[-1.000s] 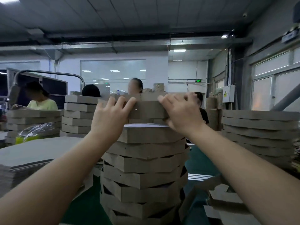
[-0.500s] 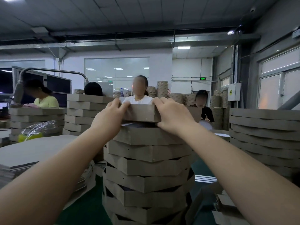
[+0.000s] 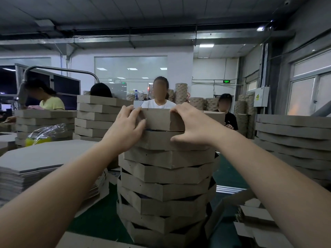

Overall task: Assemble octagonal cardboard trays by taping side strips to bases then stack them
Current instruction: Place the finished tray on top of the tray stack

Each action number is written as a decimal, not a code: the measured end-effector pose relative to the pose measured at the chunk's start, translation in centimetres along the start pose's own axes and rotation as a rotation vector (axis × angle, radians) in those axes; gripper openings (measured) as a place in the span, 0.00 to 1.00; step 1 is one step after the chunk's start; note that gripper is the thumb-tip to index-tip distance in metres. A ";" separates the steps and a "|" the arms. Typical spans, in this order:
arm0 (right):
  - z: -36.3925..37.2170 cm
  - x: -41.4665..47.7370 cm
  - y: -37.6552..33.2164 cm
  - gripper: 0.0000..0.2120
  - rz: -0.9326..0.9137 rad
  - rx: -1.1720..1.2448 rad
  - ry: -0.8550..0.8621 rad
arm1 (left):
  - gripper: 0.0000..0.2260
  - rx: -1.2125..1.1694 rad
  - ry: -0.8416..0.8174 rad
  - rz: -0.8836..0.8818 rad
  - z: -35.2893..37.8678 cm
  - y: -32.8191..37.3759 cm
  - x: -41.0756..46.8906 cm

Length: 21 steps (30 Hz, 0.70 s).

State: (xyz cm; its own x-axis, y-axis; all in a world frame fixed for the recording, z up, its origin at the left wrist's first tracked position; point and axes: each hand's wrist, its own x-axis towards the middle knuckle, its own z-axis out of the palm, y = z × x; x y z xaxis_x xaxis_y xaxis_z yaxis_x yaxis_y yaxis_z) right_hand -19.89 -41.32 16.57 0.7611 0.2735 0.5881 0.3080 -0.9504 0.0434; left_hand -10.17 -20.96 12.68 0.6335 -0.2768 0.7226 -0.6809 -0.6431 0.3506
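Only the person's arms show: the left forearm and the right forearm, both bare as far as they can be seen (whatever is worn higher up lies out of view). The left hand and the right hand are bare too — uncovered fingers, knuckles and wrists alike.

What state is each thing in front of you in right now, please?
top tray, on the stack, thin dark gap beneath, held by both hands.
left hand, grips the tray's rim, fingers curled over it.
right hand, fingers curled over the rim, thumb spread low.
tray stack, standing, layers twisted out of line.
flat sheets, piled level at left.
plastic bag, crumpled.
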 end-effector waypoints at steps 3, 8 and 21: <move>0.6 -0.7 -0.2 0.36 0.003 -0.119 0.023 | 0.39 -0.059 -0.113 0.002 0.7 -0.8 -1.7; 0.5 -0.6 0.1 0.36 0.019 -0.123 0.035 | 0.45 0.021 -0.101 0.031 1.5 -1.0 -2.3; 3.3 -1.7 -0.7 0.41 0.002 -0.297 0.156 | 0.23 0.112 0.086 -0.168 2.6 -9.5 -6.4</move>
State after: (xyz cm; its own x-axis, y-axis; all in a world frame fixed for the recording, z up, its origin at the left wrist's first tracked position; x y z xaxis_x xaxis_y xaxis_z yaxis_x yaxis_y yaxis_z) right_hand -19.51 -40.64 12.92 0.6579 0.2673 0.7041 0.1095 -0.9589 0.2618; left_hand -6.77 -14.92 3.14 0.6976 -0.1006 0.7094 -0.5205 -0.7515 0.4053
